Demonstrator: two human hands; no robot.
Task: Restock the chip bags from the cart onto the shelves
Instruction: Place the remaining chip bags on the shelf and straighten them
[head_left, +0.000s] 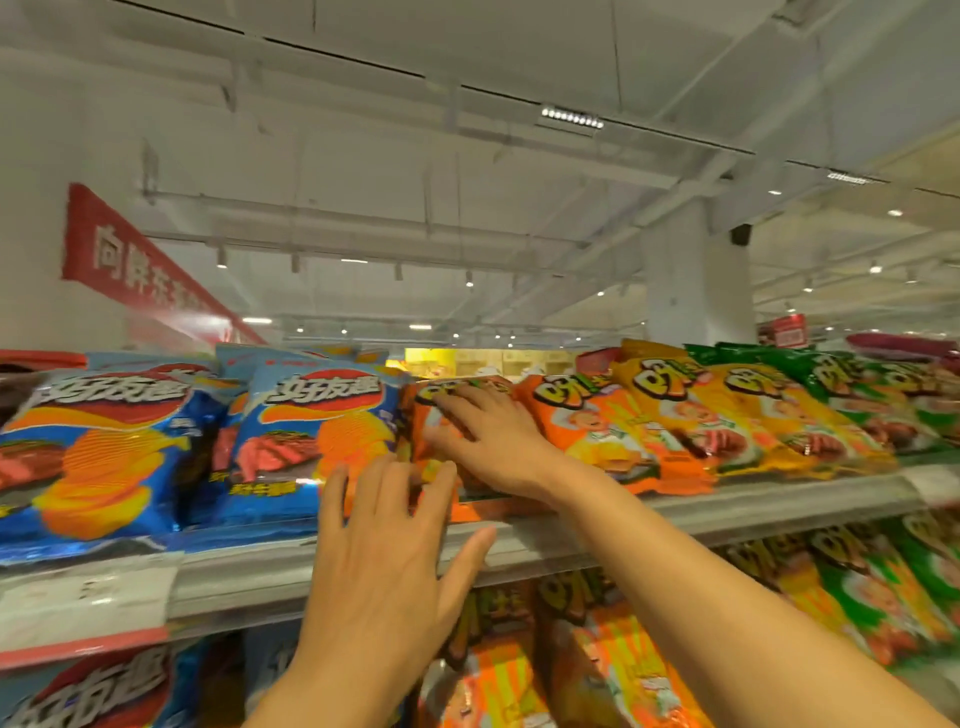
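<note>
From the head view, the orange chip bag (441, 415) stands on the top shelf (571, 540), between a blue bag (306, 441) and another orange bag (602, 426); both hands cover much of its front. The right hand (488, 436) lies flat on it, fingers straight and spread. The left hand (384, 545) is opened wide, fingertips touching the bag's lower edge, gripping nothing. Two blue bags face front, though motion blur smears everything. Bags on the lower shelf are cut off below.
</note>
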